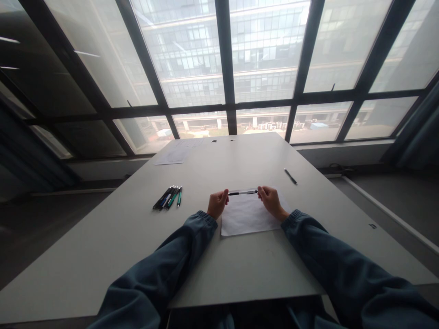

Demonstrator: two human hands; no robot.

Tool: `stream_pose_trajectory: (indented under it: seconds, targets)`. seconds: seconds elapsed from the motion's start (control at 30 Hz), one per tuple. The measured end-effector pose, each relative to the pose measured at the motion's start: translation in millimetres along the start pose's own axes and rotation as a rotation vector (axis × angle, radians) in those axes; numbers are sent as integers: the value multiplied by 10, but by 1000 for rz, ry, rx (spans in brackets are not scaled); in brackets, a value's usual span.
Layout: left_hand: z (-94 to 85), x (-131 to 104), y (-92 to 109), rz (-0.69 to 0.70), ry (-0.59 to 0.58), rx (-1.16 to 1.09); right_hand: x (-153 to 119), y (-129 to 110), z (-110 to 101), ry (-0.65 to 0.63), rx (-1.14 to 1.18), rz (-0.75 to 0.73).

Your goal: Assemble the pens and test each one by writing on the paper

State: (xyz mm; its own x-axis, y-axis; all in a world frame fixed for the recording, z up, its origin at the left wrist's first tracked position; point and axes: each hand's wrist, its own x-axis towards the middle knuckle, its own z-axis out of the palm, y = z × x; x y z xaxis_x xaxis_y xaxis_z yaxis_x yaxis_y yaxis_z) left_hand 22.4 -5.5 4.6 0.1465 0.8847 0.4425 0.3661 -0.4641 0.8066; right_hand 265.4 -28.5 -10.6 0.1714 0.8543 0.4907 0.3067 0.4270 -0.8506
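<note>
Between my two hands a pen [243, 192] is held level, with a dark grip at its left end and a clear barrel. My left hand [217, 204] pinches the dark end; my right hand [270, 201] pinches the other end. Under the pen and hands lies a white sheet of paper [245, 217] on the table. A bunch of several pens [166, 198], black, blue and green, lies on the table left of my left hand. Beyond my right hand, to the right, rests a single dark pen [291, 176].
The white table [192, 256] runs away from me toward large windows. Printed papers [173, 153] lie at its far left, and a small round dark spot [214, 140] shows near the far edge. Blue curtains [414, 132] hang at both sides.
</note>
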Motion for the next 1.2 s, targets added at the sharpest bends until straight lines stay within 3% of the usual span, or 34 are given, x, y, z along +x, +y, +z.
stream_pose_trajectory:
  seconds: [1.2]
  targets:
    - [-1, -4, -18, -27, -3, 19, 3, 11, -4, -37, -62, 14]
